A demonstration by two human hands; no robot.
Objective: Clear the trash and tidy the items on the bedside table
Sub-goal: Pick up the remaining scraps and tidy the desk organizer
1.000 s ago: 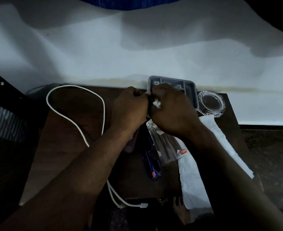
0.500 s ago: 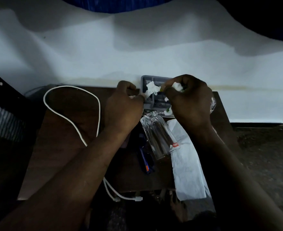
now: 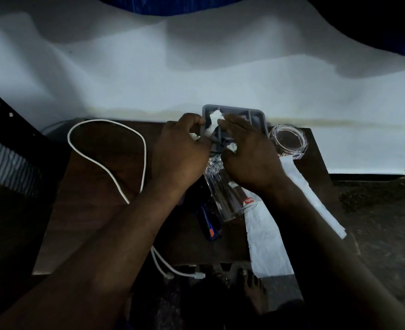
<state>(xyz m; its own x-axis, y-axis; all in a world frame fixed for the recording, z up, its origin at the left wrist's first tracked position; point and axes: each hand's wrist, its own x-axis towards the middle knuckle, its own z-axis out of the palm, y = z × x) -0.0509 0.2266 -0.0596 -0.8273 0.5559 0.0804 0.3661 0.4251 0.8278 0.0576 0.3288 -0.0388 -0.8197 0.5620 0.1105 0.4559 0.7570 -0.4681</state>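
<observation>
A grey compartment tray (image 3: 256,115) stands at the back edge of the brown bedside table (image 3: 96,225). A crumpled white tissue (image 3: 213,122) sits in the tray's left compartment between my two hands. My left hand (image 3: 180,151) is curled at the tray's left corner and holds a small white scrap. My right hand (image 3: 249,153) reaches over the tray, its fingertips touching the tissue, and a second wad of tissue (image 3: 232,147) is pinched under its thumb.
A clear plastic case (image 3: 225,198) with a red label lies below my hands, beside a blue pen (image 3: 209,225). A white paper sheet (image 3: 265,236) hangs over the front edge. A clear glass dish (image 3: 288,141) stands right of the tray. A white cable (image 3: 106,160) loops on the left.
Both hands have come down from above the tray to its surface. The tissue that was held up between them now sits in the tray's left compartment, and the glass dish shows again.
</observation>
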